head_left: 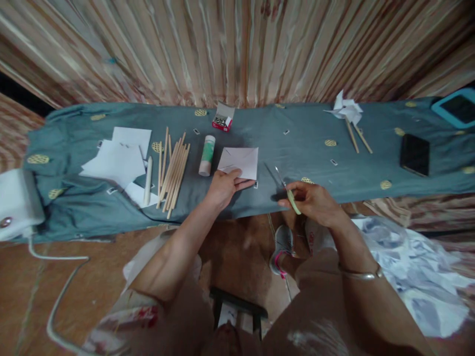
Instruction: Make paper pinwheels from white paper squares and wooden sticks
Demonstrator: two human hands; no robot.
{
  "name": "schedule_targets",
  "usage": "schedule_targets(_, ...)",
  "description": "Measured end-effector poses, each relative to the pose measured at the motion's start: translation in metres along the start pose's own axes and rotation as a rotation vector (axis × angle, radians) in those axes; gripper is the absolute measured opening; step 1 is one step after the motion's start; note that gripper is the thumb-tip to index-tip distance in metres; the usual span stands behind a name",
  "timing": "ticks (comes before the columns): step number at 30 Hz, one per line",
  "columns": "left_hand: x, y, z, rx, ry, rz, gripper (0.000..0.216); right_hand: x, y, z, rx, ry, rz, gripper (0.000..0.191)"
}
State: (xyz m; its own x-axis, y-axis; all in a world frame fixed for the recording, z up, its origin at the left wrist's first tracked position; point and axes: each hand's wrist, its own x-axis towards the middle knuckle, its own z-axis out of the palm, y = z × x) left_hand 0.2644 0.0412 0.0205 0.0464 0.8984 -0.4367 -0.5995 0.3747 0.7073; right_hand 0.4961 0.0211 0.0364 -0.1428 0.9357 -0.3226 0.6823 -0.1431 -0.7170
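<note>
My left hand (223, 188) pinches the near edge of a square white paper (239, 160), thumb on top and fingers beneath. Slits run in from some of the paper's corners. To its right, my right hand (307, 200) grips a slim tool (291, 198) with a pale green handle and a thin metal tip; whether it is a knife or an awl I cannot tell. The tip points up and left, apart from the paper. A green-and-white glue stick (207, 155) lies just left of the paper. Behind it stands an open red box (223, 117) of small metal pieces.
Several wooden sticks (174, 173), a white rod (148, 180) and white sheets (117, 160) lie left on the cloth-covered table (315, 168). Folded paper pinwheels (348, 108) on sticks, a black phone (414, 154) and a blue-framed device (456, 107) are right. A curtain hangs behind.
</note>
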Motion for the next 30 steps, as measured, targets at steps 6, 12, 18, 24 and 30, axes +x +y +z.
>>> schedule_targets(6, -0.003, -0.006, 0.005, -0.123, -0.098, -0.140, 0.003, 0.010, -0.008, -0.003, -0.634, 0.251, 0.036, 0.038)
schedule_targets(12, -0.015, -0.012, 0.005, -0.113, -0.157, -0.277, 0.013, 0.022, -0.016, -0.008, -0.841, 0.288, 0.109, 0.039)
schedule_targets(18, -0.033, -0.025, -0.002, 0.032, -0.258, -0.369, 0.014, 0.035, -0.016, -0.016, -0.819, 0.322, 0.108, 0.040)
schedule_targets(24, -0.023, -0.012, -0.015, 0.541, -0.149, 0.227, 0.009, 0.045, -0.013, -0.014, -0.753, 0.364, 0.070, 0.040)
schedule_targets(30, 0.017, 0.007, -0.036, 1.308, -0.213, 0.860, 0.029, 0.047, -0.008, -0.013, -0.810, 0.384, 0.031, 0.026)
